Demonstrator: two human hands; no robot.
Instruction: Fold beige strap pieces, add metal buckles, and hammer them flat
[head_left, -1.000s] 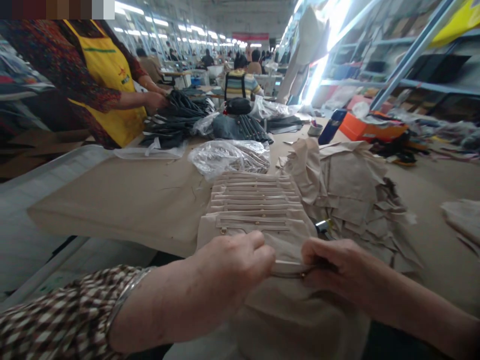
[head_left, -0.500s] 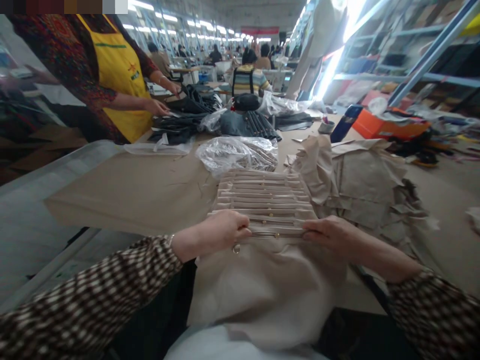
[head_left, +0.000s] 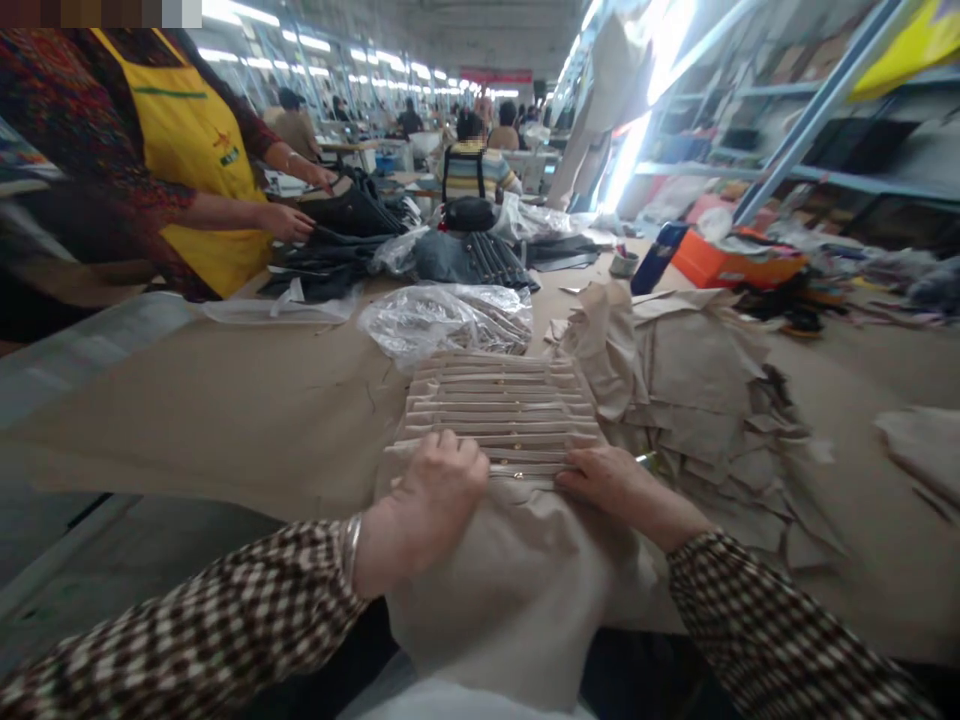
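In front of me lies a stack of beige garments (head_left: 499,410), their waistbands overlapping in several rows, with small gold metal fittings down the middle. The nearest garment's cloth (head_left: 510,580) hangs down towards my lap. At the left end of its waistband, my left hand (head_left: 439,495) is closed with its back facing up; its fingertips are partly hidden. My right hand (head_left: 611,485) grips the same waistband near its right end, thumb and fingers pressed together. A small shiny object (head_left: 645,460) shows just beyond the right hand, too small to name.
A clear plastic bag (head_left: 450,320) sits behind the stack. Beige cloth pieces (head_left: 697,370) are heaped to the right. Farther back are dark garments (head_left: 472,258), a blue upright object (head_left: 658,258) and an orange box (head_left: 735,262). A co-worker in a yellow apron (head_left: 187,130) handles dark cloth.
My left hand has turned over from a side pinch, its back now up. The nearest waistband lies closer against the stack. My view has shifted slightly right.
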